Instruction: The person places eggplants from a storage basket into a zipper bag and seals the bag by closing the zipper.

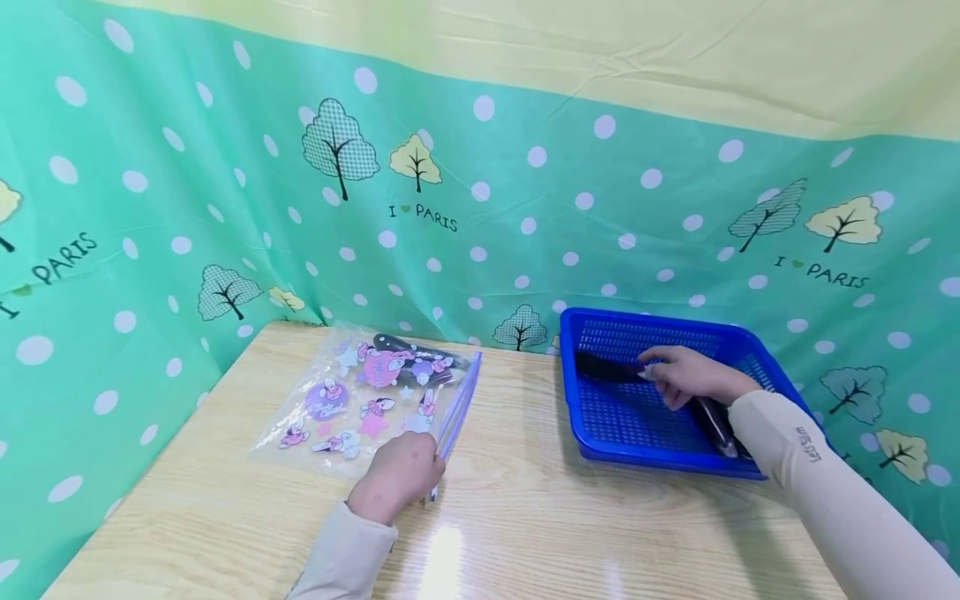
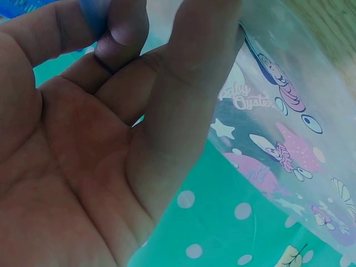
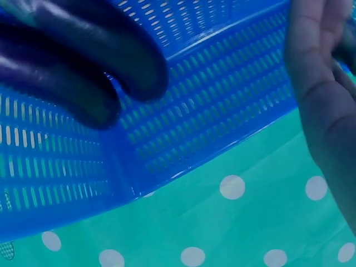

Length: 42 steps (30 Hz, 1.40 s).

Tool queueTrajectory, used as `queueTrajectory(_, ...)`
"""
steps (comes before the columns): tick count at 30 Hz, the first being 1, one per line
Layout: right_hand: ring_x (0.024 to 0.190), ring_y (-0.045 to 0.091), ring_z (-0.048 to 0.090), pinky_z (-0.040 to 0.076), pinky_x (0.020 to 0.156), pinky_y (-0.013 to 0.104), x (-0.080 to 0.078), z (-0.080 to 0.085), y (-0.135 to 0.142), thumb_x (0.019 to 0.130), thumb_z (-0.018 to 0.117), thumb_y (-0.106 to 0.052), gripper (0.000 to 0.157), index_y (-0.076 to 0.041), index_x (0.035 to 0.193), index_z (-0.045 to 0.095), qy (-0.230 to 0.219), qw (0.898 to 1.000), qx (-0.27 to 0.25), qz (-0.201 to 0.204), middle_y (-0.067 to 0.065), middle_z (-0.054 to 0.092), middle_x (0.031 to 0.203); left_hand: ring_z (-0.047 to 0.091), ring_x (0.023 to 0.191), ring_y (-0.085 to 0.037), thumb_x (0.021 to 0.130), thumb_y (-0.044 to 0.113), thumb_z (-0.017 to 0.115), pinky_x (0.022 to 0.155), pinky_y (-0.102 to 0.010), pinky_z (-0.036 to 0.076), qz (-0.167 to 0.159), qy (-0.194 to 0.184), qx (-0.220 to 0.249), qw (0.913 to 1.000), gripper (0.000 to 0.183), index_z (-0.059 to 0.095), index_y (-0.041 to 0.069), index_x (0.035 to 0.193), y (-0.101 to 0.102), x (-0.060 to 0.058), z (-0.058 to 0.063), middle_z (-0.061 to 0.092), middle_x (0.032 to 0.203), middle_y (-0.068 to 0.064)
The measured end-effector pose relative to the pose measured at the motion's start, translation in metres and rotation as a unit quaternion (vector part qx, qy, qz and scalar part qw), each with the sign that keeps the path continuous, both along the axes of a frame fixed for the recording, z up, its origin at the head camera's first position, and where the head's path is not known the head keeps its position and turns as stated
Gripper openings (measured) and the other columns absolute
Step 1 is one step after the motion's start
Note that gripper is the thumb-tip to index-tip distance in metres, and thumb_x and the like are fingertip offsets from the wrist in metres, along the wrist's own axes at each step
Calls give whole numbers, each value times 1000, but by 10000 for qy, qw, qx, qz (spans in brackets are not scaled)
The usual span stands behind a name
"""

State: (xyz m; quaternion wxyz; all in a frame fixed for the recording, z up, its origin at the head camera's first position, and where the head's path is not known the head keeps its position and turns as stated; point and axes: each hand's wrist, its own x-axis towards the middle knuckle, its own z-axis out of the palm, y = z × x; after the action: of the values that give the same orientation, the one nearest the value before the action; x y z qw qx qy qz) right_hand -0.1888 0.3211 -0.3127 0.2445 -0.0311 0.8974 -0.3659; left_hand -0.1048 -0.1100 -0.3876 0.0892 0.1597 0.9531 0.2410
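Note:
My left hand [image 1: 401, 475] grips the lilac zip edge of a clear plastic zip bag [image 1: 333, 446], which lies on the table with pink and purple cartoon prints. Inside the bag is a long dark thing [image 1: 431, 354], partly covered by the prints. My right hand [image 1: 690, 375] reaches into a blue plastic basket [image 1: 573, 417], its fingers pinching one end of a dark, long eggplant [image 1: 603, 368]. Two more glossy purple eggplants [image 3: 133, 55] lie side by side in the basket in the right wrist view; in the head view my right forearm partly hides them.
The light wooden table [image 1: 517, 517] holds the bag on the left and the basket on the right. A green dotted curtain [image 1: 480, 250] with tree prints hangs behind the table and along its left side.

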Motion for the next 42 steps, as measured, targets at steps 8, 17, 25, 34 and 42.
queueTrajectory(8,82,36,66,58,76,50,-9,2,-16,110,41,-35,54,10,139,46,899,9926,-345,-739,21,64,99,48,52,-18,90,9,61,47,-33,43,4,26,-28,10000,14,61,1,78,-2,0,-2,51,64,-4)
queueTrajectory(17,81,37,70,59,73,47,-20,-8,-25,97,65,-43,57,7,124,62,981,9930,226,-614,17,67,88,47,52,-18,90,9,61,47,-33,42,-18,33,-5,10000,15,59,2,77,0,-1,-3,51,63,-3)
queueTrajectory(25,75,30,70,59,68,39,-23,-11,-30,92,73,-37,71,11,139,49,940,9899,1057,-52,16,70,98,47,51,-17,89,8,62,46,-33,42,-34,75,-36,10000,16,59,4,74,0,-1,-2,51,62,-2)
queueTrajectory(34,84,28,72,59,69,38,-21,-10,-35,97,67,-27,59,7,142,50,1082,9860,1187,447,24,65,121,48,52,-17,90,9,62,46,-33,42,-26,58,-15,10000,15,60,3,76,-1,-1,0,51,63,-3)
queueTrajectory(42,81,27,71,58,70,39,-20,-7,-36,99,63,-29,58,9,141,50,1180,9842,1206,537,16,71,108,48,51,-17,90,8,62,46,-33,42,-23,56,0,10000,15,60,3,76,-2,-1,1,51,63,-3)
